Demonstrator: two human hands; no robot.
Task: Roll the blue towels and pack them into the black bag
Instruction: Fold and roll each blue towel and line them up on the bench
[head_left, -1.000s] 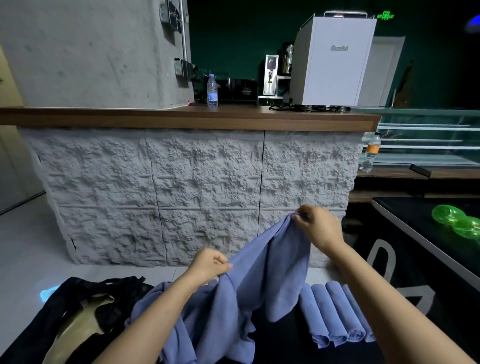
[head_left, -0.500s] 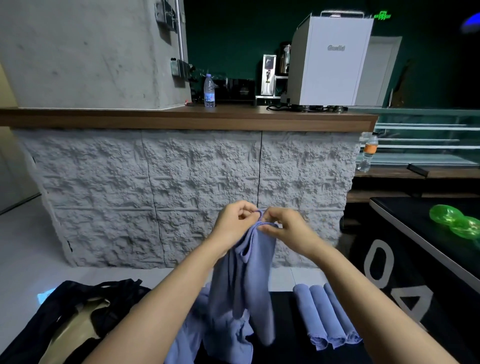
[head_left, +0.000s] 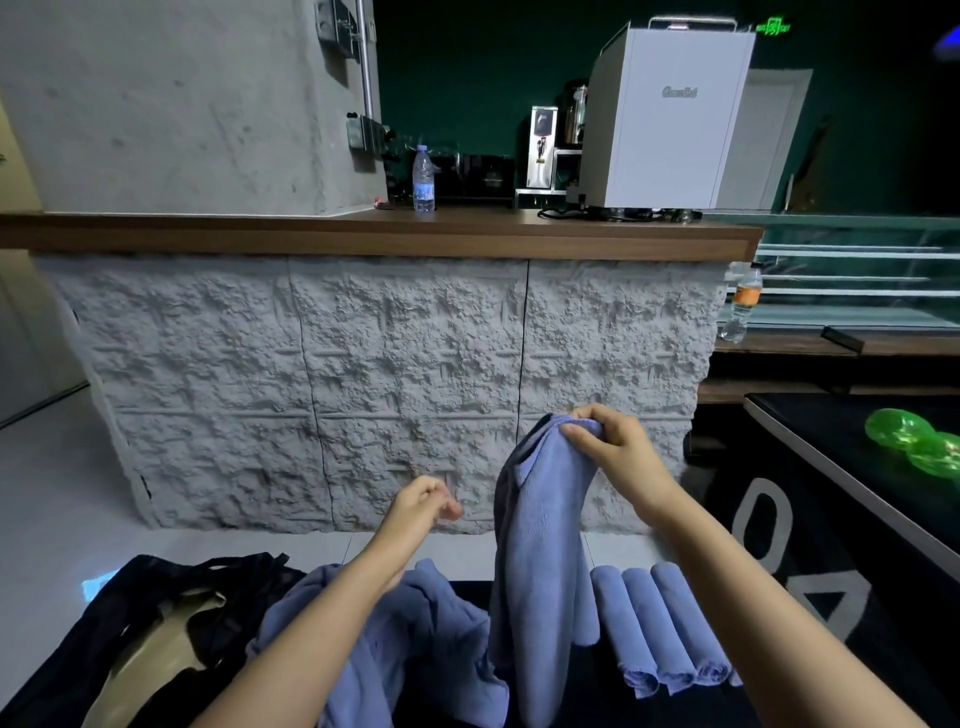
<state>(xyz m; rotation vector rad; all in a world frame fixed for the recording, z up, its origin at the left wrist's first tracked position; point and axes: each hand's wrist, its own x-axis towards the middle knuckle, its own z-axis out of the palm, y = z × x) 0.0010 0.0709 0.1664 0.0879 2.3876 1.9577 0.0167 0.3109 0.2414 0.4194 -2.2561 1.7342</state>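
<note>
Towel (head_left: 545, 545) hangs from right hand (head_left: 618, 452) (rolled towels (head_left: 660, 629) beside).

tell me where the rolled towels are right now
The rolled towels lie side by side on the dark surface at lower right of the head view, just right of the towel hanging from the right hand.

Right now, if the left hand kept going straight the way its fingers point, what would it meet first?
Probably the hanging blue towel that the right hand holds up. The left hand is empty, fingers loosely curled toward it; depth between them is unclear.
</note>
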